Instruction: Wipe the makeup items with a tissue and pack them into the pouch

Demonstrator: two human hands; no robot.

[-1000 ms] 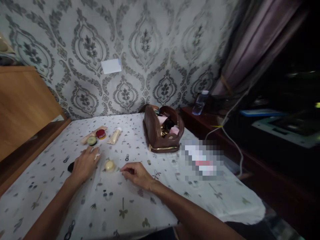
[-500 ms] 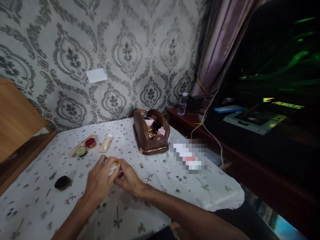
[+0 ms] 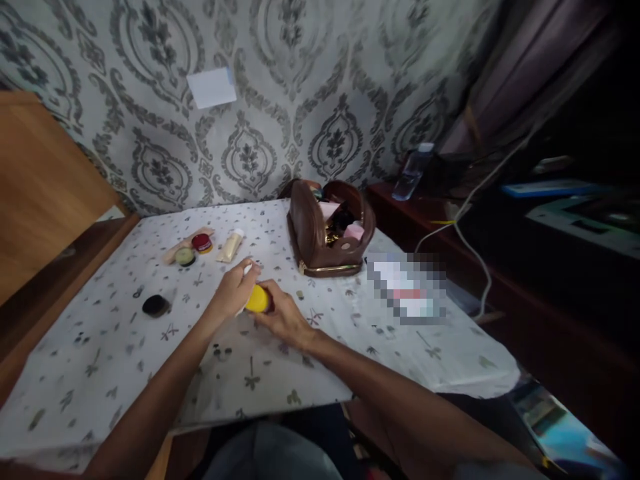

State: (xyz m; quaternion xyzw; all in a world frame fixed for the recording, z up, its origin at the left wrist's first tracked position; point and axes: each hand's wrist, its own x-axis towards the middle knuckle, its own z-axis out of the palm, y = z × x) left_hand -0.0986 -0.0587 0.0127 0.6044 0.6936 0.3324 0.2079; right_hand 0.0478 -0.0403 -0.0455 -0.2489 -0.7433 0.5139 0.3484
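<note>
My right hand (image 3: 289, 319) grips a small round jar (image 3: 257, 299), its yellow side turned up towards me and a dark red part showing by the fingers. My left hand (image 3: 231, 291) is closed beside it, pinching a white tissue-like piece (image 3: 247, 268) that partly shows at the fingertips and along the jar's edge. Beyond the hands, a cream-coloured tube (image 3: 231, 247) lies on the cloth. Left of it are a red-lidded jar (image 3: 202, 243), a green-topped jar (image 3: 185, 256) and a beige tube (image 3: 175, 252) partly behind them. A black round lid or jar (image 3: 155, 305) sits nearer me.
An open brown cosmetic bag (image 3: 325, 257) full of small items stands at the back of the patterned tablecloth (image 3: 320, 367). A blurred-out item (image 3: 406, 288) lies right of it. A clear bottle (image 3: 413, 172) and a white cable (image 3: 480, 257) are farther right. A wooden panel (image 3: 50, 180) borders the left.
My hands have moved apart slightly and turned, so the jar's yellow side now shows plainly. The camera has tilted down and shifted left; the items on the table stay put.
</note>
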